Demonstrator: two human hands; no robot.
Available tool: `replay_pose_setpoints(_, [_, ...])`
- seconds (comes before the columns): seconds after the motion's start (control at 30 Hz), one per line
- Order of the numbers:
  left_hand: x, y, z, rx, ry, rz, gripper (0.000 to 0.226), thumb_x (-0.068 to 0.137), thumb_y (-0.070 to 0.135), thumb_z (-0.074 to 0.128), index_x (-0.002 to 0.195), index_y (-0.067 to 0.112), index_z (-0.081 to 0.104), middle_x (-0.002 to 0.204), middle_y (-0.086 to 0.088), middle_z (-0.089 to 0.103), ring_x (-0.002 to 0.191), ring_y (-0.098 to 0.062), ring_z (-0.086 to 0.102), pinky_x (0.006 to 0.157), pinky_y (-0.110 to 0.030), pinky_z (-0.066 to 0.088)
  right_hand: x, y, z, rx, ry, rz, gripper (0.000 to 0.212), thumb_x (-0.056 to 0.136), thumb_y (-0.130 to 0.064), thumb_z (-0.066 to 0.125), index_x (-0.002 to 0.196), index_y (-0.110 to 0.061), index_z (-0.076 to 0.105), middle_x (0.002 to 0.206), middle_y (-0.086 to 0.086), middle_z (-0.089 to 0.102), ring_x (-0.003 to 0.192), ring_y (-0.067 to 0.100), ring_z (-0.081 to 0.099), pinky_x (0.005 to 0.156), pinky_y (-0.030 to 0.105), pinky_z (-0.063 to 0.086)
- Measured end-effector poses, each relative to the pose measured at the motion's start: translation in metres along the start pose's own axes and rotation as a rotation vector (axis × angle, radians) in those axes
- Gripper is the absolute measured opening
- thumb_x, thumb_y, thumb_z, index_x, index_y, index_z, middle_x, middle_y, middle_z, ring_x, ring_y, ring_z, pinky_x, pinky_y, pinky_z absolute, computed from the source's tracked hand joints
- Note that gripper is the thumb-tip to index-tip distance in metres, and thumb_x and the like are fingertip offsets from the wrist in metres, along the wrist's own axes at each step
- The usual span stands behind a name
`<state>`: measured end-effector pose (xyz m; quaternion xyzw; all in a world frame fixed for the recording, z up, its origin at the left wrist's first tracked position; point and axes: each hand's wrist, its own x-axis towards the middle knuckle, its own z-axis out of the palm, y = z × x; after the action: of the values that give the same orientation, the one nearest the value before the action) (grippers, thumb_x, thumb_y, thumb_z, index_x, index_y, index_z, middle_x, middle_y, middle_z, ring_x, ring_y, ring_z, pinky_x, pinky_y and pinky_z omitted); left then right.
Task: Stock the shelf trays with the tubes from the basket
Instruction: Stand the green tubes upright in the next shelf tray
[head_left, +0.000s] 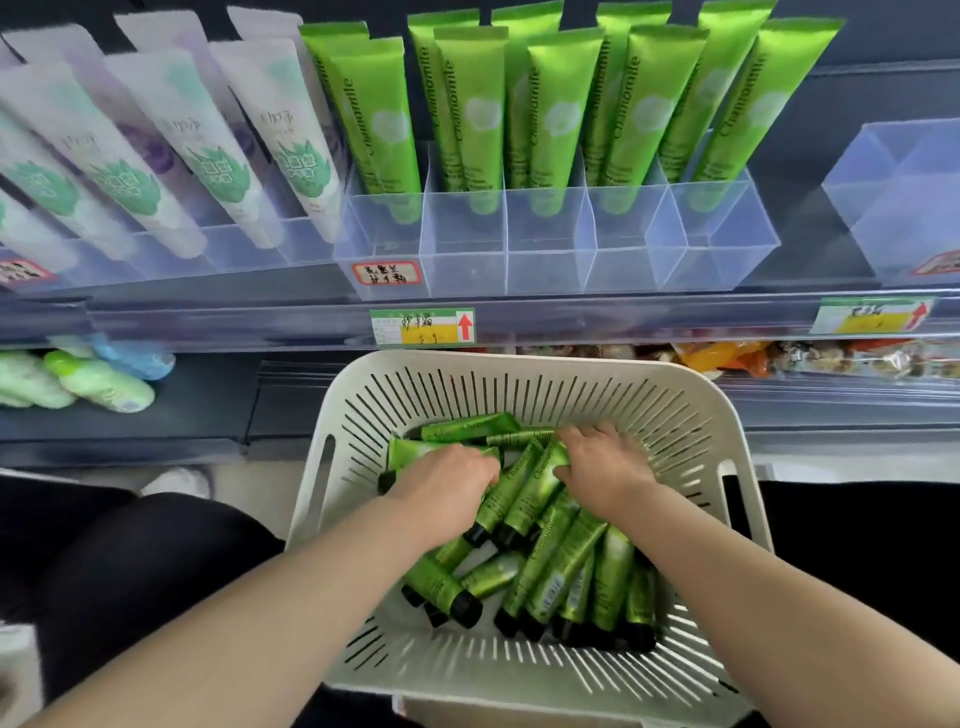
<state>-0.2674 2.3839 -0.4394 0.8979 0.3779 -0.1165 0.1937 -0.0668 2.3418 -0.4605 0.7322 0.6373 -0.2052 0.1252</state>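
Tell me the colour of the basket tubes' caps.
Black; the tube caps show clearest in the head view.

This is a shop, seen at a display shelf. Many identical green tubes (467, 114) stand in rows in clear divided trays (545, 260), with white tubes (208, 156) in trays beside them. On the shelf rail (623, 319) sit printed price tags (422, 326) with red arrows, and one tray carries a small handwritten label (387, 273).

Basket (524, 374) matt white plastic; tubes (566, 571) glossy green; shelf trays (550, 249) clear smooth plastic.
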Motion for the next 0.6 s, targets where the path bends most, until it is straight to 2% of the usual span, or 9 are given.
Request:
replay_pose_setpoints(0.13, [0.002,-0.006,0.004,-0.025,0.008,-0.011,0.032,0.092,-0.001,0.051,0.113,0.02,0.062,0.104,0.004,0.062,0.09,-0.014,0.057,0.074,-0.032,0.051,0.008,-0.005,0.012,-0.051,-0.025,0.044,0.069,0.084,-0.058,0.055,0.136,-0.016,0.035,0.14,0.008,0.043,0.133,0.029,0.032,0.106,0.047,0.031])
replay_pose_setpoints(0.27, [0.001,-0.012,0.013,-0.053,-0.005,-0.033,0.034,0.093,0.0,0.051,0.117,0.021,0.061,0.11,0.004,0.062,0.095,-0.014,0.059,0.079,-0.034,0.053,0.01,-0.012,0.02,-0.003,-0.037,0.049,0.079,0.077,-0.057,0.065,0.138,-0.019,0.032,0.138,0.004,0.045,0.131,0.026,0.029,0.104,0.048,0.029])
replay_pose_setpoints(0.37, [0.0,-0.012,0.017,-0.071,0.008,-0.042,0.035,0.093,0.001,0.053,0.119,0.023,0.06,0.113,0.005,0.062,0.098,-0.014,0.059,0.081,-0.034,0.053,0.013,-0.014,0.017,0.037,-0.067,0.014,0.075,0.075,-0.049,0.072,0.137,-0.025,0.038,0.133,0.0,0.049,0.127,0.026,0.03,0.101,0.049,0.028])
replay_pose_setpoints(0.47, [-0.002,-0.011,0.016,-0.108,0.036,-0.056,0.031,0.095,0.005,0.052,0.117,0.024,0.062,0.114,0.005,0.063,0.1,-0.014,0.059,0.084,-0.033,0.053,0.015,-0.014,0.013,0.035,-0.122,-0.026,0.056,0.078,-0.055,0.065,0.128,-0.036,0.049,0.131,-0.002,0.05,0.126,0.025,0.029,0.101,0.05,0.026])
replay_pose_setpoints(0.6, [-0.004,-0.015,0.011,-0.138,0.065,-0.098,0.027,0.097,0.01,0.049,0.117,0.021,0.063,0.116,0.004,0.064,0.105,-0.015,0.058,0.088,-0.034,0.05,0.011,-0.022,0.018,0.061,-0.115,-0.017,0.047,0.083,-0.06,0.054,0.121,-0.032,0.053,0.125,-0.002,0.053,0.122,0.025,0.033,0.098,0.049,0.028])
